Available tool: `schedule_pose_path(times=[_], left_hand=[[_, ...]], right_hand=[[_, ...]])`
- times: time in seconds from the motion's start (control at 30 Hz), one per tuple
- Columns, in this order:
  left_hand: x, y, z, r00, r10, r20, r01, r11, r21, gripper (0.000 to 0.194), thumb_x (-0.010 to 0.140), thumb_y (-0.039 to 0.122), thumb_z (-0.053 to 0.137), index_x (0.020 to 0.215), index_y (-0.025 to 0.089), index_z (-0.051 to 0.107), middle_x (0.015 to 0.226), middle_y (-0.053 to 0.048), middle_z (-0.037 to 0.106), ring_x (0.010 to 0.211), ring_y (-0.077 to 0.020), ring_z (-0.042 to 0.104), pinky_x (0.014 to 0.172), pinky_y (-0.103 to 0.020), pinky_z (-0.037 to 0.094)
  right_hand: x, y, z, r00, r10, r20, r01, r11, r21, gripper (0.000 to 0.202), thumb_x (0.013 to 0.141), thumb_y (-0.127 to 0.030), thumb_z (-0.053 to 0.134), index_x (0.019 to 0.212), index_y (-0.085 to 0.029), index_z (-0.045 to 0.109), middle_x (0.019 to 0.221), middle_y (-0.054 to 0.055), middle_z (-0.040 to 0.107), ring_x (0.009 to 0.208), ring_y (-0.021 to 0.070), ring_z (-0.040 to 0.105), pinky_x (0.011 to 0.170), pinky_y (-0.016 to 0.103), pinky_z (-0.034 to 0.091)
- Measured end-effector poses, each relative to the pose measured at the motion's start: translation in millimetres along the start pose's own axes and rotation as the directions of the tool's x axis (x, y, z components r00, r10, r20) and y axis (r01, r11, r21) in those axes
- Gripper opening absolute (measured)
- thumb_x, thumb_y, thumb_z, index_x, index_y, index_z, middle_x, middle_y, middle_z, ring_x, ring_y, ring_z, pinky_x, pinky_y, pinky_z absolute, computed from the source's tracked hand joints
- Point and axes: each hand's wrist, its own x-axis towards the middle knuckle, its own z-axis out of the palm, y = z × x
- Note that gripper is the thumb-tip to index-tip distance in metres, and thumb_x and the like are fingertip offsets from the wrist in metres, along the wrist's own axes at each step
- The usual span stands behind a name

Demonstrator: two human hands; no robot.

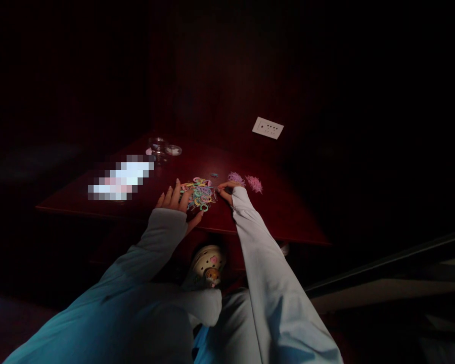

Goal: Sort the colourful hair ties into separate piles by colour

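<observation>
A mixed heap of pastel rings and small thin pieces (201,194) lies on the dark red table (288,217). My left hand (174,199) rests at the heap's left side, fingers spread, the fingertips touching its edge. On the heap's right side, my right hand (229,191) has its thumb and fingers pinched together; whatever is between them is too small to make out. Just beyond that hand sits a small purple pile (236,178). To its right is a pink pile (254,184). A few blue-green pieces (214,175) lie behind the heap.
A clear jar (158,145) stands at the table's back left, with a round lid (173,150) beside it. A bright, pixelated patch (123,178) covers something on the left. A socket plate (268,128) is on the wall behind. A cream clog (209,260) shows below the table edge.
</observation>
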Motion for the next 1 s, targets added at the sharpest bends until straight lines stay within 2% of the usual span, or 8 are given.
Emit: schedule_pose_path(times=[0.13,0.27,0.4,0.53,0.67,0.87,1.0], left_hand=[[0,-2,10.2,0.998,-0.011,-0.056,0.010,1.000,-0.022,0.066,0.091,0.052,0.058,0.147,0.017,0.060,0.169,-0.022,0.042,0.147,-0.0448,0.053,0.121,-0.057,0.041],[-1,-3,17.0,0.996,-0.005,-0.090,-0.002,0.997,-0.078,0.074,0.086,0.056,0.061,0.147,0.014,0.059,0.170,-0.025,0.040,0.147,-0.0506,0.050,0.120,-0.063,0.039],[-2,-1,17.0,0.993,-0.004,-0.115,-0.011,0.992,-0.124,0.078,0.084,0.056,0.062,0.150,0.015,0.057,0.171,-0.024,0.037,0.148,-0.0515,0.049,0.121,-0.065,0.039],[-2,0,17.7,0.993,-0.033,-0.112,0.018,0.991,-0.132,0.076,0.085,0.053,0.062,0.151,0.016,0.056,0.172,-0.023,0.035,0.148,-0.0509,0.048,0.121,-0.064,0.038],[-2,0,18.4,0.993,-0.035,-0.111,0.023,0.994,-0.107,0.080,0.083,0.058,0.064,0.150,0.016,0.055,0.174,-0.023,0.032,0.148,-0.0517,0.048,0.121,-0.064,0.039],[0,-4,15.8,0.998,-0.006,-0.057,0.003,0.998,-0.060,0.080,0.083,0.063,0.063,0.146,0.014,0.058,0.174,-0.024,0.031,0.148,-0.0519,0.048,0.119,-0.063,0.040],[0,-4,12.2,0.999,-0.009,-0.038,0.007,0.999,-0.051,0.081,0.083,0.062,0.064,0.148,0.015,0.057,0.174,-0.024,0.030,0.149,-0.0504,0.048,0.120,-0.062,0.039]], right_hand=[[-2,2,1,0.999,0.045,-0.015,-0.044,0.995,0.088,0.011,0.086,-0.030,0.072,0.086,-0.024,0.082,0.087,0.003,0.077,0.086,0.0206,0.069,0.087,0.034,0.054],[-1,6,4,0.993,0.107,-0.056,-0.099,0.986,0.131,0.014,0.087,-0.032,0.073,0.090,-0.023,0.082,0.091,0.003,0.078,0.085,0.0202,0.069,0.084,0.032,0.055],[5,9,5,0.987,0.133,-0.087,-0.123,0.986,0.112,0.016,0.089,-0.031,0.069,0.094,-0.023,0.082,0.097,0.004,0.079,0.091,0.0204,0.069,0.091,0.033,0.054],[22,3,7,0.970,0.185,-0.156,-0.196,0.979,-0.059,0.014,0.092,-0.030,0.068,0.095,-0.026,0.081,0.106,0.003,0.079,0.106,0.0229,0.066,0.107,0.039,0.047],[45,-8,16,0.960,0.218,-0.173,-0.247,0.954,-0.169,0.018,0.095,-0.038,0.068,0.098,-0.029,0.083,0.115,0.005,0.076,0.120,0.0277,0.058,0.110,0.044,0.041],[58,-4,26,0.968,0.203,-0.146,-0.220,0.969,-0.116,0.024,0.098,-0.045,0.066,0.100,-0.030,0.085,0.116,0.005,0.076,0.126,0.0289,0.054,0.114,0.047,0.035],[57,6,25,0.960,0.200,-0.198,-0.217,0.974,-0.069,0.027,0.099,-0.046,0.063,0.099,-0.029,0.084,0.115,0.005,0.076,0.125,0.0297,0.052,0.114,0.050,0.034]])
